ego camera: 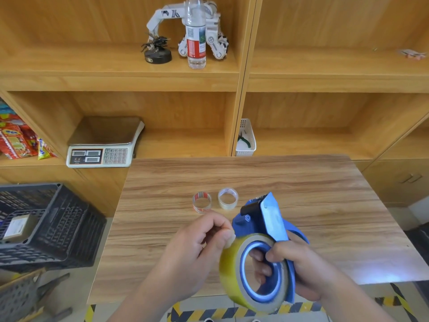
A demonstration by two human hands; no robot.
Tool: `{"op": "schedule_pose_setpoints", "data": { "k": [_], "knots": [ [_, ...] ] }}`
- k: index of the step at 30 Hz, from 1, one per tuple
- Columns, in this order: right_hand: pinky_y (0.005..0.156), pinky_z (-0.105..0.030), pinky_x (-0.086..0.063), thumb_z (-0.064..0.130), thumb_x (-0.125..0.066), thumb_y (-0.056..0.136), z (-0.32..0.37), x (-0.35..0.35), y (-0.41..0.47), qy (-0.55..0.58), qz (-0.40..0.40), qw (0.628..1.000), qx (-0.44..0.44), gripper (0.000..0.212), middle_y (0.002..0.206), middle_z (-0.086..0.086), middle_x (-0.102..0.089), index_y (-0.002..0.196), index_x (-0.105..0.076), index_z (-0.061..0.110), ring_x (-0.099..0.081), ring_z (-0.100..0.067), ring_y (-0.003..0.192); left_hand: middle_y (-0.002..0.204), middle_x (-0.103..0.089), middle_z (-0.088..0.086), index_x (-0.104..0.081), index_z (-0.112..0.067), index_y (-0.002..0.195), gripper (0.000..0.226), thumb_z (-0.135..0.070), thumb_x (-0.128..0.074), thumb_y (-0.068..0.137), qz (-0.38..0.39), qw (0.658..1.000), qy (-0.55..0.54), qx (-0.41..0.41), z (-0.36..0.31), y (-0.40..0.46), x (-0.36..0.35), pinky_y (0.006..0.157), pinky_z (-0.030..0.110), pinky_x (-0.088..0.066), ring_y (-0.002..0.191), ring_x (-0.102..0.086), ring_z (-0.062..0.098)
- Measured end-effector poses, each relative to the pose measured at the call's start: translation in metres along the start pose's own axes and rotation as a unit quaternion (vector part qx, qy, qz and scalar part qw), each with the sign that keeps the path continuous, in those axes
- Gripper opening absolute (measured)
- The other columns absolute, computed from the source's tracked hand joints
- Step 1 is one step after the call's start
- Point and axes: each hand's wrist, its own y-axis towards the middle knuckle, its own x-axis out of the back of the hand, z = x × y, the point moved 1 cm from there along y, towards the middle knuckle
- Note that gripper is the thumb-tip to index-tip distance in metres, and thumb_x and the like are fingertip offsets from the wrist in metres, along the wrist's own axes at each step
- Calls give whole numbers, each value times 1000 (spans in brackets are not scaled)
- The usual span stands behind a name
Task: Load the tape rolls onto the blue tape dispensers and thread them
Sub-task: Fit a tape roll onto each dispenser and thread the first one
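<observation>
A blue tape dispenser [262, 219] is held above the near edge of the wooden table [301, 189]. A wide yellowish tape roll [229, 273] sits on its round hub. My right hand [301, 268] grips the dispenser, with fingers curled through the hub's opening. My left hand [199, 247] pinches the tape at the top left of the roll, thumb and forefinger together. Two small rolls stand on the table beyond: a nearly used-up one with red print [202, 202] and a clear one [228, 198].
Wooden shelves behind the table hold a weighing scale [102, 145], a white basket [246, 138], a water bottle [196, 31] and a toy robot arm [162, 17]. A black crate [46, 226] stands to the left. Yellow-black floor tape [209, 313] runs below the table edge.
</observation>
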Motion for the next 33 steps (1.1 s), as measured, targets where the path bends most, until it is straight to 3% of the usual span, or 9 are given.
{"op": "schedule_pose_setpoints", "data": {
  "k": [3, 5, 8, 10, 17, 20, 22, 27, 33],
  "knots": [
    [59, -37, -39, 2, -61, 61, -1, 3, -2, 17, 20, 999, -23, 20, 67, -13, -50, 79, -54, 0, -40, -26, 60, 80, -68, -13, -66, -39, 94, 7, -34, -66, 90, 30, 997, -71, 19, 1, 0, 4, 68, 24, -52, 70, -60, 5],
    [59, -38, -41, 2, -60, 61, -2, 5, -1, 19, 20, 999, -27, 19, 69, -14, -49, 79, -55, -1, -40, -26, 58, 88, -70, -7, -67, -39, 99, 15, -30, -68, 88, 61, 995, -76, 21, 3, -2, 8, 72, 41, -58, 76, -66, 13],
    [60, -39, -42, 1, -61, 60, -6, 9, -1, 33, 12, 999, -31, 20, 72, -15, -49, 79, -56, -1, -41, -26, 57, 94, -70, -14, -68, -42, 107, 39, -7, -71, 91, 96, 995, -27, 14, 6, -6, 10, 69, 26, -56, 85, -68, 11],
    [62, -40, -43, 1, -62, 61, -9, 12, -2, 31, 18, 999, -39, 21, 74, -17, -51, 81, -59, -3, -43, -27, 59, 94, -71, -17, -71, -44, 104, 38, -8, -73, 91, 89, 996, -10, 28, 8, -7, 9, 68, 19, -52, 88, -70, 9],
    [85, -47, -53, -4, -59, 73, -8, 17, -5, -6, 121, 990, -71, 41, 94, -27, -68, 112, -70, -2, -67, -39, 85, 95, -74, -8, -78, -36, 91, 22, -14, -75, 91, 58, 998, -5, -21, 9, -7, 3, 73, 46, -57, 90, -70, 20],
    [90, -51, -49, -5, -60, 76, -9, 17, -4, -36, 168, 983, -68, 44, 100, -29, -65, 120, -64, -4, -64, -39, 90, 95, -72, -14, -78, -33, 92, 20, -13, -75, 91, 44, 995, 28, -84, 5, -5, -2, 70, 27, -55, 84, -67, 11],
    [90, -55, -45, -3, -60, 75, -11, 16, -3, -50, 162, 983, -65, 35, 93, -23, -64, 109, -66, -2, -62, -36, 85, 95, -71, -16, -79, -27, 93, 18, -10, -76, 90, 32, 990, 53, -126, 1, -5, -5, 76, 11, -47, 85, -67, 4],
    [85, -48, -40, 0, -54, 73, -14, 18, -6, -27, 168, 983, -70, 29, 79, -8, -62, 92, -73, 10, -59, -26, 70, 97, -71, -17, -79, -29, 96, 15, -16, -74, 92, 46, 988, 49, -141, 2, -6, -7, 79, 22, -54, 91, -70, 7],
    [85, -49, -36, 1, -53, 74, -16, 25, -4, -31, 180, 978, -96, 32, 81, -10, -56, 98, -73, 10, -58, -26, 69, 97, -71, -17, -78, -32, 96, 17, -17, -73, 93, 67, 991, 52, -104, -1, -8, -9, 79, 14, -49, 92, -69, 8]
  ]
}}
